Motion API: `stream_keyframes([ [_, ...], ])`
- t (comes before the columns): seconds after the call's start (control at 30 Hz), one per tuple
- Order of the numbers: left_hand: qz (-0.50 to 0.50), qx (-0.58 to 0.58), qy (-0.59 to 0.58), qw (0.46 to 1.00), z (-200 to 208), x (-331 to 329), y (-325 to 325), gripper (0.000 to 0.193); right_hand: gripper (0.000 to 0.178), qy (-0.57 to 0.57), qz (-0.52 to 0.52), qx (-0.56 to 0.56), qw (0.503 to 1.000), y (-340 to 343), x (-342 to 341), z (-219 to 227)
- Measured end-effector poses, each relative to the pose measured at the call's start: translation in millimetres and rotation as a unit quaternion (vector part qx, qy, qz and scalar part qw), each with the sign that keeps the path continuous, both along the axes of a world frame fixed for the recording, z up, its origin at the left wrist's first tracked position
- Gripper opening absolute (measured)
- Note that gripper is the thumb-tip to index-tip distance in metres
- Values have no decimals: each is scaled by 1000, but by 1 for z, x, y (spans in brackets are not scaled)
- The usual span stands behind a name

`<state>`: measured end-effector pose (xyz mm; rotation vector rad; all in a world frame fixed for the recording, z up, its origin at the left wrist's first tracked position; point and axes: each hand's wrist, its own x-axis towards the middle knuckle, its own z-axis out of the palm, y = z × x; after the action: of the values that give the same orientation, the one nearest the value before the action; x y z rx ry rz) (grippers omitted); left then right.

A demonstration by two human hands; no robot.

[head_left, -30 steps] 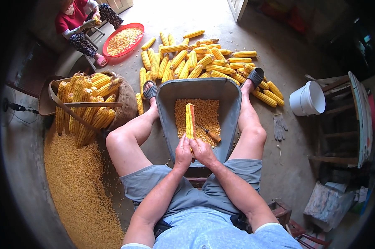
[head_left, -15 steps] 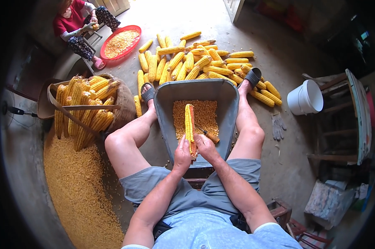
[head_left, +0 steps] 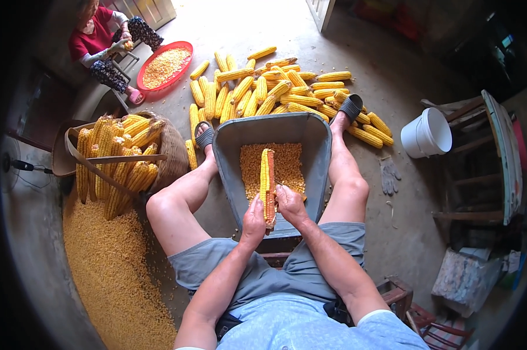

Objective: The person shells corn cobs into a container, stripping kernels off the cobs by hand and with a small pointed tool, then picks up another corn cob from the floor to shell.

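Note:
A corn cob (head_left: 267, 172) stands nearly upright over a grey tub (head_left: 316, 157) between my knees. Yellow kernels cover its left side, while a reddish bare strip runs down its right. Around its lower left end my left hand (head_left: 253, 223) is closed. My right hand (head_left: 291, 206) is also closed against the cob, thumb and fingers at its lower right side. Loose kernels (head_left: 288, 158) lie in the tub. Beside my right hand shows a bit of a wooden handle (head_left: 304, 198); the rest of that tool is mostly hidden.
Unshelled cobs (head_left: 249, 96) lie heaped beyond the tub. At left, a basket (head_left: 173, 146) of cobs stands by a kernel pile (head_left: 103, 262). Another person (head_left: 94, 38) sits by a red tray (head_left: 189, 57). A white bucket (head_left: 425, 135) and a glove (head_left: 389, 177) are at right.
My right hand has shifted slightly along the cob and now covers more of the wooden-handled tool. The whole view has moved a little; the cob stays in my hands.

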<state>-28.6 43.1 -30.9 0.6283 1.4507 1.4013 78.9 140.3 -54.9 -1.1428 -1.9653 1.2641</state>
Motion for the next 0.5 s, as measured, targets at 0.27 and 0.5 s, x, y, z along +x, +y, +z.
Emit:
stream_keyframes([
  [0.27,-27,30,187,982,-24,11,-8,44,48,5,-49,-82,995,-2,-7,-6],
  [0.5,-43,-6,100,994,-13,7,-10,43,35,12,-34,35,999,0,-8,-5],
])
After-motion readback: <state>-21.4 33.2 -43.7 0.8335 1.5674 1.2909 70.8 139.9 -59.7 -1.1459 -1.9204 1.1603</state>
